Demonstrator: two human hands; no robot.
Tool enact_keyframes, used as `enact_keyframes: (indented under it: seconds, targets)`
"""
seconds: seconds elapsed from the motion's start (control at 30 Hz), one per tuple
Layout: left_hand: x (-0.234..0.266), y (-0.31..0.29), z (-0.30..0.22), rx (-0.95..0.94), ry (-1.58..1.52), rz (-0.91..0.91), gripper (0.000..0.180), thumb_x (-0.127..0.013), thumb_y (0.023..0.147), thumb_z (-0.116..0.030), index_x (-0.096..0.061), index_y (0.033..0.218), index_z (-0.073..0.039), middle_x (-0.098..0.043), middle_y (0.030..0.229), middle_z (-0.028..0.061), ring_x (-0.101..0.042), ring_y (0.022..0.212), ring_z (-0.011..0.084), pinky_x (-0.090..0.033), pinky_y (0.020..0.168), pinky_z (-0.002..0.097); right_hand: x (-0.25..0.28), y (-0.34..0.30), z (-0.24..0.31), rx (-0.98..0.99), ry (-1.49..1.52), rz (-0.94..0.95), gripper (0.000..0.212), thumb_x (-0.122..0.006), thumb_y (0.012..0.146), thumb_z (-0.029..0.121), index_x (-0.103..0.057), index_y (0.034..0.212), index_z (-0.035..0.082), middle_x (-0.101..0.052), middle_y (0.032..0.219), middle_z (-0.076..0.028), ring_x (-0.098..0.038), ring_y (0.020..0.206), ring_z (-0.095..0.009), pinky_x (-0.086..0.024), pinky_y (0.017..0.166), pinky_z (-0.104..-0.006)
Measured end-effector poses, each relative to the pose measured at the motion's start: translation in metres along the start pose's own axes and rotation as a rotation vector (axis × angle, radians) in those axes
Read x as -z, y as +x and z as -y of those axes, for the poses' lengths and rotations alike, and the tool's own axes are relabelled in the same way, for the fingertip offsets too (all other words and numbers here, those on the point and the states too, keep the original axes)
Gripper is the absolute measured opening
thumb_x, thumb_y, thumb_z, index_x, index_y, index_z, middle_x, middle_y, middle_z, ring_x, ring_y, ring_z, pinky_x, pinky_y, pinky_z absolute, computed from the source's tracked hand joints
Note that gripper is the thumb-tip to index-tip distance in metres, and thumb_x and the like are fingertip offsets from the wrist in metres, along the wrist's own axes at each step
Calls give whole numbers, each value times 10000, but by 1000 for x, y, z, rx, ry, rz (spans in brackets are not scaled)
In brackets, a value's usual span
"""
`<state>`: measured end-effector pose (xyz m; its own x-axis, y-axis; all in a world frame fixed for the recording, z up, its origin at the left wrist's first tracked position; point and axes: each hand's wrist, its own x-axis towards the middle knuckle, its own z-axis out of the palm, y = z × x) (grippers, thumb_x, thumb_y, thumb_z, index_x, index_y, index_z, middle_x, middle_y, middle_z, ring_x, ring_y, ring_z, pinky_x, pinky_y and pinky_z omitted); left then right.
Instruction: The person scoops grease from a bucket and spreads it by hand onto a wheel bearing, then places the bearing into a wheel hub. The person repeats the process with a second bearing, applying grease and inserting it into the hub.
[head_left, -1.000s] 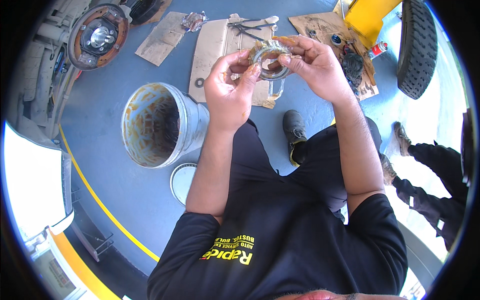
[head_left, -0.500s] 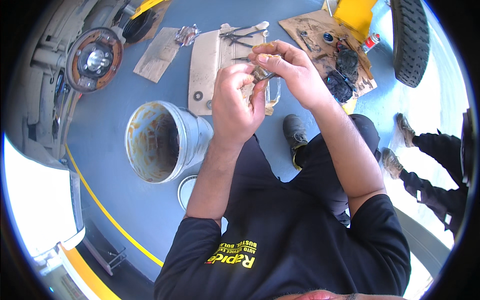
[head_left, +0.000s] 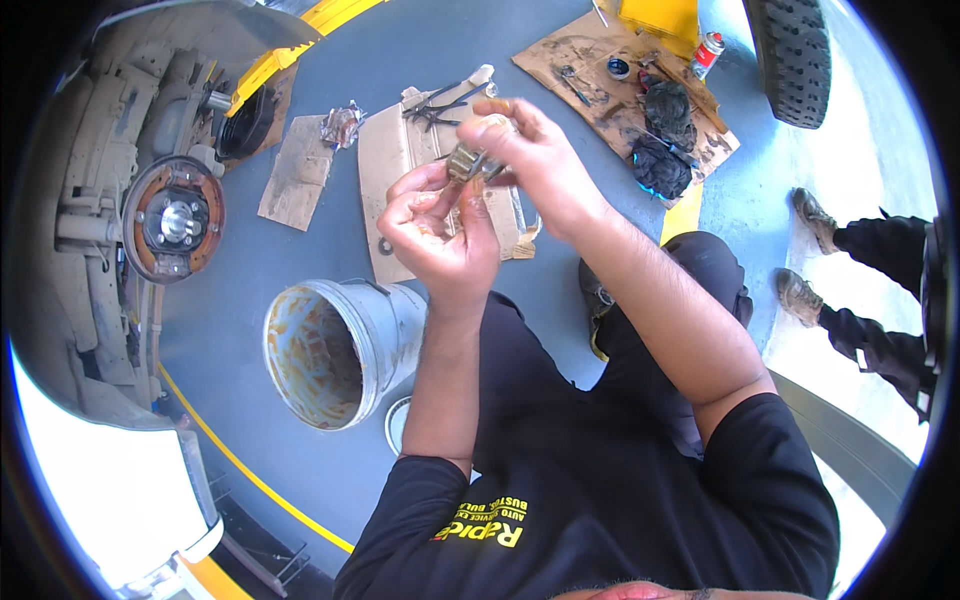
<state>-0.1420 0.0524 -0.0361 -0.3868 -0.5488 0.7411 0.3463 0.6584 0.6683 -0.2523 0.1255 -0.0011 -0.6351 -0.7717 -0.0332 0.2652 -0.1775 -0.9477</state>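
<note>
A small metal roller bearing (head_left: 464, 163), smeared with grease, is held up between both hands above a sheet of cardboard (head_left: 385, 165). My left hand (head_left: 440, 232) pinches it from below with thumb and fingertips, the fingers curled. From the upper right, my right hand (head_left: 525, 155) closes on its other side; orange-brown grease coats the fingertips. Part of the bearing is hidden by the fingers. Left of my left forearm, a white bucket (head_left: 372, 345) lies tilted with its mouth toward the left, its inner wall streaked with orange-brown grease.
Black pliers (head_left: 435, 105) lie on the cardboard. Further right, stained cardboard (head_left: 545, 60) carries black gloves (head_left: 662, 165) and a spray can (head_left: 707, 55). A tyre (head_left: 790, 60) stands far right. A brake assembly (head_left: 175, 220) is on the left. Another person's shoes (head_left: 800, 298) are at right.
The view has shifted, bringing more of the vehicle's underside in at left. My hands have turned the bearing, so more of its metal side shows; my left palm faces up more.
</note>
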Motion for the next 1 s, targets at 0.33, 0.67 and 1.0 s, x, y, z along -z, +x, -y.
enact_keyframes:
  seconds: [0.33, 0.67, 1.0]
  targets:
    - [-34, 132, -60, 36, 71, 83, 442, -682, 919, 76, -304, 1111, -46, -491, 1230, 230, -629, 1176, 303, -651, 930, 376, -2, 37, 120, -388, 715, 57, 526, -667, 965, 424, -592, 1324, 47, -678, 1232, -89, -635, 1139, -221, -516, 993, -452]
    - [-22, 287, -278, 608, -381, -20, 424, -675, 932, 93, -349, 1140, -81, -572, 1204, 202, -584, 1095, 193, -616, 881, 345, -32, -38, 384, 389, -466, -110, 518, -561, 1001, 222, -496, 1484, 46, -595, 1444, -138, -531, 1352, -317, -417, 1126, -478]
    - [-1, 354, -494, 890, -770, -46, 388, -686, 944, 64, -391, 1145, -89, -593, 1135, 143, -653, 1006, 181, -656, 819, 363, -91, -219, 548, 563, -985, -106, 823, -716, 856, 172, -360, 1586, 38, -305, 1650, -257, -358, 1499, -426, -295, 1224, -492]
